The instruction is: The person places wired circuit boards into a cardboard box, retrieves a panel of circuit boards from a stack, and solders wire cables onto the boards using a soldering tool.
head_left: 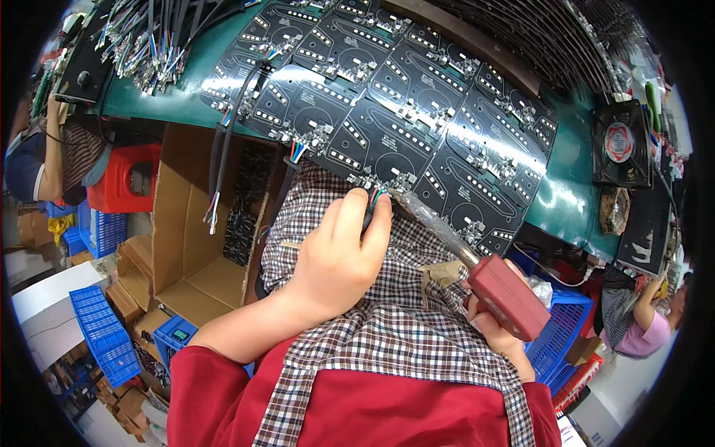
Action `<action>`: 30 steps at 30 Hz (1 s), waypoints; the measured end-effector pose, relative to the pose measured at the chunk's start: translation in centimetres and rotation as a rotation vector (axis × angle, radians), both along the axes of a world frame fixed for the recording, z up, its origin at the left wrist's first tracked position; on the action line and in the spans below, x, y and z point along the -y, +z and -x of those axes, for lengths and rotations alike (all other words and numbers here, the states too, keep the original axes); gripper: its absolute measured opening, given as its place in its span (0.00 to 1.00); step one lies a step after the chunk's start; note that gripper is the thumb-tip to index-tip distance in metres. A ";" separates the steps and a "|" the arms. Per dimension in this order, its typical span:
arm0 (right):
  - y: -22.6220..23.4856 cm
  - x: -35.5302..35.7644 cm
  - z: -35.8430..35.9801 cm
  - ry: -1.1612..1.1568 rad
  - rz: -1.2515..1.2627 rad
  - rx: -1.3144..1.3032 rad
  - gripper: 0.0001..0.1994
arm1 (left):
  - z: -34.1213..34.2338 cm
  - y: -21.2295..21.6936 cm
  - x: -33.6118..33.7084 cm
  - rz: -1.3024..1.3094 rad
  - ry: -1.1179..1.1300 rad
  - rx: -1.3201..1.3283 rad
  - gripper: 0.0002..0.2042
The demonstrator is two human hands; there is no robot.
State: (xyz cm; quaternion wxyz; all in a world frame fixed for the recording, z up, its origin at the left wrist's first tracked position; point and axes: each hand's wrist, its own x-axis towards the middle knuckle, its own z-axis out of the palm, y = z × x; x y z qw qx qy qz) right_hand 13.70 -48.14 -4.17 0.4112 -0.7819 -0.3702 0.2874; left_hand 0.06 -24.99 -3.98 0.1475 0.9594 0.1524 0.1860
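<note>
My left hand [337, 257] pinches a dark cable [368, 216] between thumb and fingers. The cable's coloured wire ends meet the near edge of a panel of black circuit boards [391, 141] on the green table. My right hand [495, 328] is wrapped round the red handle of a soldering gun [510, 296], and the handle hides some of its fingers. The gun's tip points up and left, close beside the wire ends; whether it touches them I cannot tell. Two other cables [216, 160] hang from the panel's left edge, coloured wires at their ends.
Loose cables [153, 56] lie bunched at the back left of the green table [160, 104]. A black fan [620, 141] stands at the right. Below left are an open cardboard box [186, 216], a red stool [123, 182] and blue crates [104, 335]. Other people sit at both sides.
</note>
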 end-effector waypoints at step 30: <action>-1.5 1.8 0.7 0.071 0.121 0.351 0.21 | -0.3 -1.4 0.2 -0.042 -0.013 0.117 0.15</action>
